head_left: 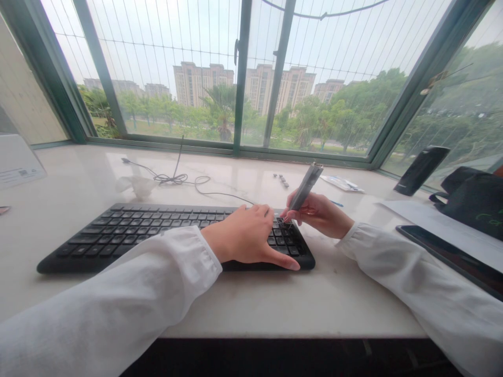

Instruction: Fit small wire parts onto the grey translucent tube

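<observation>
Your right hand (318,213) was clenched around a slim grey keycap puller (305,187), with the thumb and fingers wrapped on its lower barrel and the shaft tilted up and away from you. Its wire end sat down among the keys at the right end of the black keyboard (118,230), but that tip was too small to show whether it had hold of a key. Your left hand (245,235) grasped nothing: it lay open, palm down across the keys just beside the puller, thumb stretched to the keyboard's front edge. The keyboard lay on a pale stone window ledge (220,309), with a coiled black cable (168,179) behind it. Small metal parts (281,180) and a packet (341,183) lay beyond the puller, and a dark tablet (451,256) lay off to your right.
</observation>
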The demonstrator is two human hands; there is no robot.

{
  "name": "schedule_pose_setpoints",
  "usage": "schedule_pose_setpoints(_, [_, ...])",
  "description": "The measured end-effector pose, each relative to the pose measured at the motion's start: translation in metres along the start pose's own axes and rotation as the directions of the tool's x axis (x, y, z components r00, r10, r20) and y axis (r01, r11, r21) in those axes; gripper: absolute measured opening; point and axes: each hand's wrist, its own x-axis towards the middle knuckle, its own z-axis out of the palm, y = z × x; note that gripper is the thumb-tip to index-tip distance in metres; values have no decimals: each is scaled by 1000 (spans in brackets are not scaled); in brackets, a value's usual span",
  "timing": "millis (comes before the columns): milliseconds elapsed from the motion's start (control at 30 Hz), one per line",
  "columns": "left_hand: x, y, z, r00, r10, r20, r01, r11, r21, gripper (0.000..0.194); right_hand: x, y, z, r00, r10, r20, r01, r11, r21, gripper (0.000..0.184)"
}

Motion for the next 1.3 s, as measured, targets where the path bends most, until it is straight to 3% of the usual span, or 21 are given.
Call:
schedule_pose_setpoints(233, [0,1,-1,1000,-6,13,6,1000,1,108,1,-18,2,999,-29,-21,24,979,-203,38])
schedule_pose_setpoints(533, [-1,-1,0,1000,7,1,-7,1000,9,106,6,-9,4,996,85,-4,-85,996,38,39])
schedule_pose_setpoints(700, [-1,0,-2,1000,-5,8,5,1000,-3,107,5,-18,-1,989,144,35,-145,989,29,41])
schedule_pose_setpoints(1033, [-1,1,-1,1000,8,4,-8,1000,-2,105,2,-42,12,945,290,-149,-309,943,-127,21])
schedule_pose_setpoints(1300, [-1,0,0,1000,-5,4,5,1000,0,107,-1,-51,17,923,336,-189,-359,927,-106,14])
